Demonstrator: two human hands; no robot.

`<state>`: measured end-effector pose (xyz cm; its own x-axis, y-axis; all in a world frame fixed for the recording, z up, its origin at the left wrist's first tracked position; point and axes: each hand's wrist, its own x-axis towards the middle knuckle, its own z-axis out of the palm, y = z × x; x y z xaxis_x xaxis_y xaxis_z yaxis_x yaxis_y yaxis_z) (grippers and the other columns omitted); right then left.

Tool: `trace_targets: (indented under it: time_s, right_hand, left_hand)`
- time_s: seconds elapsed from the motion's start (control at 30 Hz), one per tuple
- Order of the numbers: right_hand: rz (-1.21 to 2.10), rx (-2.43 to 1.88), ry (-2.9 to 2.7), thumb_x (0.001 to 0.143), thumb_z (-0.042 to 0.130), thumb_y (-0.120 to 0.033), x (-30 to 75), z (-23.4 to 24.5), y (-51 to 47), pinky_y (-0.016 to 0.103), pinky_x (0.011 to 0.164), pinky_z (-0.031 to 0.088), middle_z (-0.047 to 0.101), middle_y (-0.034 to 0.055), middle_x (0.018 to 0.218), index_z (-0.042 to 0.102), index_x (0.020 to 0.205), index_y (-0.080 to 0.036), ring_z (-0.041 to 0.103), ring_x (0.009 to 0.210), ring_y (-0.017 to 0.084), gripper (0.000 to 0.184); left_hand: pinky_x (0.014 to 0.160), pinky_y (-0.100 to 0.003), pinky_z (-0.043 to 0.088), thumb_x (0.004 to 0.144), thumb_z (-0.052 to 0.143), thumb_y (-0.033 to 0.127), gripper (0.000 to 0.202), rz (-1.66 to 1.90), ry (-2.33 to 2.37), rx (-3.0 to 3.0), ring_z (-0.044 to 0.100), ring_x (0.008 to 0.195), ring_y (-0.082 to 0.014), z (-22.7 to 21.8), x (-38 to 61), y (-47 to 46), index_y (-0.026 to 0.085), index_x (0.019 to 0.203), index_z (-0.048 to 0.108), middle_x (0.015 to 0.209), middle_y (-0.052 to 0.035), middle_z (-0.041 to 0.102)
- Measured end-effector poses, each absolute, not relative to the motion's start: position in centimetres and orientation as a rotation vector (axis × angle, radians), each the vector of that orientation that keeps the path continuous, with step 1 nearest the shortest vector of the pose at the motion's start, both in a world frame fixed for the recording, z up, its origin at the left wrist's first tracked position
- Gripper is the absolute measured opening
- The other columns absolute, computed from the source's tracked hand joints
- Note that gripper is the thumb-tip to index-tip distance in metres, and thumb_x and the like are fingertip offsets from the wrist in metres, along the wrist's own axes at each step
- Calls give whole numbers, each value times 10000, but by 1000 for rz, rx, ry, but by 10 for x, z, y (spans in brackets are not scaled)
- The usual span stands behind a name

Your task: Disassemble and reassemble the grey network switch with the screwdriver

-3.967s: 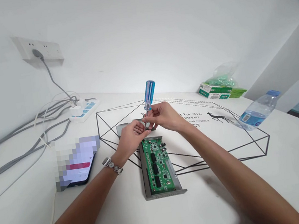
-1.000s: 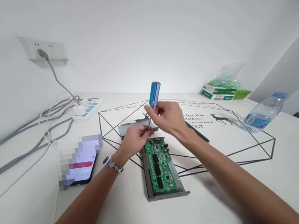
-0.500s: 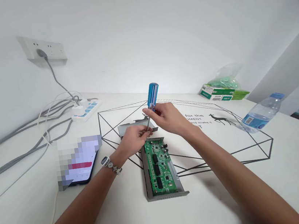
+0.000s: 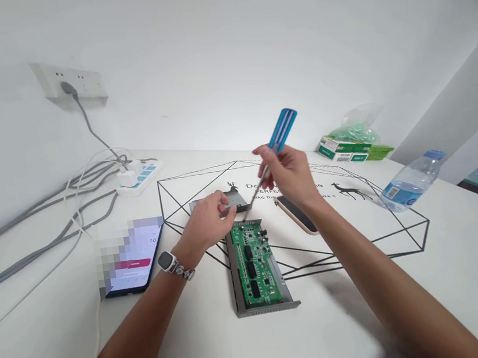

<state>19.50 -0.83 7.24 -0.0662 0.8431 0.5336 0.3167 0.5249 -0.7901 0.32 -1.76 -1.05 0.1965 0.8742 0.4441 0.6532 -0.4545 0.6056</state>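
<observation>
- leaning up and to the right, a blue-handled screwdriver [image 4: 283, 129] is held by the right hand [image 4: 291, 175]; the lower handle is grasped between thumb and fingers, and the thin shaft is angled down to the left.
- the far edge of an open grey metal tray [image 4: 237, 285] is reached in view by the shaft's tip; whether the two are touching cannot be told.
- a green circuit board [image 4: 257, 264], dotted with black chips, is seated inside the tray, which is set lengthwise in the middle of the white table [image 4: 191, 349].
- the left hand [image 4: 209, 221] is placed just past the board's far left corner, released, with its fingers loosely curled and its thumb spread apart from them.
- a flat grey metal piece [image 4: 196, 205] is partly covered by that hand.
- a watch [image 4: 168, 261] is worn on the left wrist.
- a lit phone [image 4: 137, 254] is laid to the left, part of it blurred into blocks; a second phone [image 4: 297, 216] is partly hidden by the right forearm.
- on the far left, a power strip [image 4: 138, 182] is placed below a wall socket [image 4: 88, 84].
- to the right, a tilted water bottle [image 4: 413, 179] is seen, and farther back, green-and-white boxes [image 4: 345, 148] are topped by a plastic bag [image 4: 359, 125].
</observation>
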Motion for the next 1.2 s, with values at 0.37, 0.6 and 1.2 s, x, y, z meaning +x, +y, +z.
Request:
trace_targets:
  time_s: [0.37,0.6,1.2]
  right_hand:
    - [411,-1906,-1902,896,566,-426,284,-13,-59,348,669,461,702,129,924,467,1361,-131,664,770,266,559]
    - [187,-1989,-2209,931,490,-484,263,-29,-63,356,641,400,700,137,806,442,1406,-132,678,773,334,593]
    - [260,-1251,-2315,728,619,-169,167,-24,28,379,806,391,644,106,985,582,966,-169,546,917,255,241]
  left_hand:
    - [564,-330,415,919,444,503,390,426,1977,2188,673,685,-296,-23,22,-103,184,762,605,732,-143,681]
    - [638,-343,466,920,461,379,306,407,1927,2147,712,831,-323,-17,32,-98,138,903,649,887,-192,731]
    - [467,-243,491,835,651,400,476,1527,1571,1260,648,548,-161,26,-64,-119,211,1240,487,866,-34,747]
